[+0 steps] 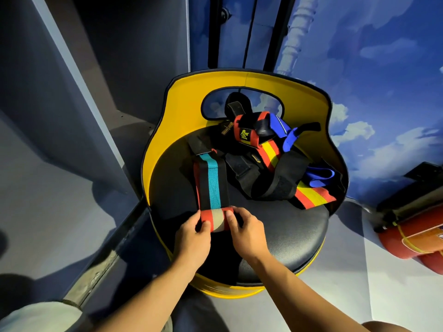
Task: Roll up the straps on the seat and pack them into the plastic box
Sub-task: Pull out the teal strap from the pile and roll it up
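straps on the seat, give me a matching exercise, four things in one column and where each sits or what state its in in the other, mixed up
Things:
1. teal-striped strap
2. red and yellow strap
3. blue strap
4. fire extinguisher

Places or states:
A. lying on the floor, right of the seat
B. partly rolled at its near end, gripped by left hand and right hand
C. loose in the pile, its flat end at the seat's right edge
D. bunched against the yellow backrest, on the right

Pairs: 1-B, 2-C, 3-D, 4-A

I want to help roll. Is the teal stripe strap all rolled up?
Partly rolled: both hands pinch a small roll while the teal stripe strap lies flat.
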